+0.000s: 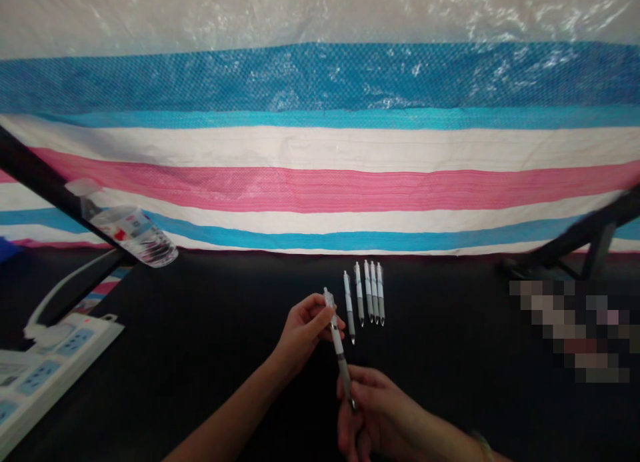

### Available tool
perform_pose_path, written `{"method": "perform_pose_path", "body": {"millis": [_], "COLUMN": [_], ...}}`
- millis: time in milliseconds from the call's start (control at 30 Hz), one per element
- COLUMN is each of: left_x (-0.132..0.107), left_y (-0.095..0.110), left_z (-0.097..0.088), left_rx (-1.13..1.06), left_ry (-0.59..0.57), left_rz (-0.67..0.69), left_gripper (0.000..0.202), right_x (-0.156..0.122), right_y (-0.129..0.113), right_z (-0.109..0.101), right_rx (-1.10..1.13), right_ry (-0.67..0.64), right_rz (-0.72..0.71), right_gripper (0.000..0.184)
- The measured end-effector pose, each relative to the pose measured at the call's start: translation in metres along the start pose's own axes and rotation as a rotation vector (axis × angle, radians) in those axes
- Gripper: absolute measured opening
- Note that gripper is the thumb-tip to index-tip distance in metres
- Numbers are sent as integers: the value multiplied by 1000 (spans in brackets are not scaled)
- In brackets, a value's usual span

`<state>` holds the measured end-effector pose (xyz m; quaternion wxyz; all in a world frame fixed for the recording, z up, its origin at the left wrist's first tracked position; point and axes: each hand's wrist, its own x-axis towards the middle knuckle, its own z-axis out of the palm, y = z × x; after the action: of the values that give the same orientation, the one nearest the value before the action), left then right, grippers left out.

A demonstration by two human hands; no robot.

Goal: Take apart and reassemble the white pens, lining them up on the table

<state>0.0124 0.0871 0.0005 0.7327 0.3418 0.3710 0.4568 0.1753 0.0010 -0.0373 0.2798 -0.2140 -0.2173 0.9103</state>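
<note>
One view catalogued: head-worn camera, directed forward and downward; left hand (303, 339) and right hand (380, 415) framed near, black table (450, 355) beyond, striped tarpaulin (320, 189) farthest.

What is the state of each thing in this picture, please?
Grey-and-white retractable pen: held tilted.
Left hand: gripping the pen's upper part.
Right hand: gripping the pen's lower end.
Five similar pens: lying side by side.
Plastic water bottle: tilted against a black bar.
Power strip: one plug inserted, red light lit.
</note>
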Motion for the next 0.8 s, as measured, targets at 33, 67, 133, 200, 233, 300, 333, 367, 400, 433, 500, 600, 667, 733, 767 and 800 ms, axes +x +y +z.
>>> {"method": "perform_pose_path", "body": {"millis": [33, 67, 133, 200, 233, 300, 333, 367, 400, 433, 500, 600, 667, 733, 767, 800], "left_x": [0, 0, 0, 0, 0, 0, -1, -1, -2, -2, -3, -2, 0, 2, 3, 4], "left_y": [0, -1, -1, -1, -1, 0, 1, 2, 2, 2, 3, 2, 2, 4, 6, 7], "left_z": [-1, -1, -1, -1, 0, 1, 1, 2, 2, 2, 3, 3, 2, 0, -2, -3], "left_rx": [-2, -2, -3, -9, -13, -21, -23, -22, -20, -18, -15, -25, -36, -47, -55, -64], "left_ry": [-4, -12, -30, -34, -31, -19, -17, -17, -19, -24, -32, -27, -3, 32, 53, 72], "left_rz": [0, -2, -8, -12, -13, -9, -8, -7, -7, -8, -7, 0, 10, 25, 35, 46], "left_gripper": [41, 41, 41, 41, 41, 42, 42, 42, 41, 41, 40, 41, 41, 42, 42, 42], "right_x": [0, 0, 1, 1, 1, 2, 2, 2, 3, 2, 2, 1, 1, 1, 1, 0], "right_y": [0, -1, -2, -2, -2, -2, -2, -2, -2, -3, -4, -5, -6, -6, -6, -5], "right_z": [0, -1, -3, -5, -6, -7, -7, -7, -6, -5, -2, 3, 5, 4, 4, 3], "right_rx": [13, 17, 8, 0, 1, -2, -6, -8, -12, -17, -32, -62, -69, -72, -76, -85], "right_ry": [-9, -17, -28, -28, -24, -9, 0, 8, 15, 24, 47, 78, 87, 87, 84, 76], "right_rz": [9, 19, 17, -4, -9, -15, -17, -19, -19, -21, -32, -44, -43, -32, -24, -13], "right_gripper": [50, 50, 44, 39, 38, 39, 39, 40, 41, 42, 46, 54, 56, 54, 52, 50]}}
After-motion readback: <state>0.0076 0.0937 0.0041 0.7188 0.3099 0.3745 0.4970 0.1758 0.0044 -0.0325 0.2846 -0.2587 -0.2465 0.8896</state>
